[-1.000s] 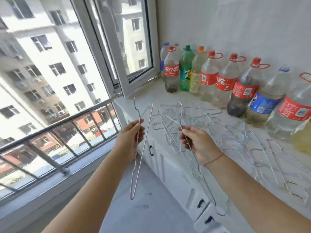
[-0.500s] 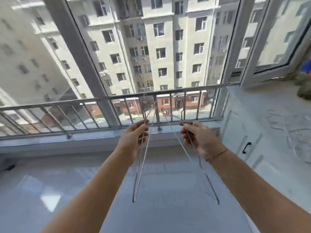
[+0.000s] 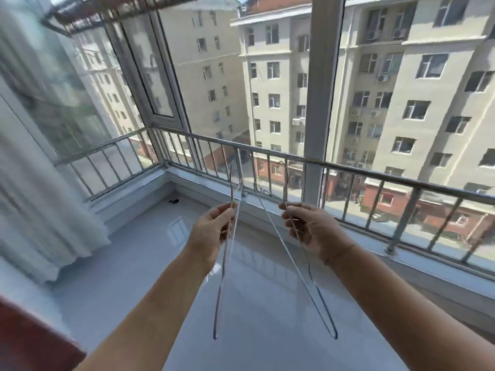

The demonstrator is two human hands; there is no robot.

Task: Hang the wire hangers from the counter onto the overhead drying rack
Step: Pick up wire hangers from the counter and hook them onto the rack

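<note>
My left hand (image 3: pixel 211 231) pinches a thin wire hanger (image 3: pixel 223 277) near its neck; the hook points up and the frame hangs edge-on toward the floor. My right hand (image 3: pixel 310 231) grips a second wire hanger (image 3: pixel 302 274) the same way, its frame slanting down to the right. Both hands are held out in front of me at chest height, about a hand's width apart. Neither the counter nor the overhead drying rack is in view.
A metal railing (image 3: pixel 348 170) runs along the window sill ahead and around the left corner. A white curtain (image 3: pixel 40 204) hangs at the left. A grey window post (image 3: pixel 318 103) stands ahead. The glossy floor (image 3: pixel 134 263) lies below.
My view has swung left, away from the counter with bottles and hangers, to the window corner. Both hands keep the same hold on their hangers.
</note>
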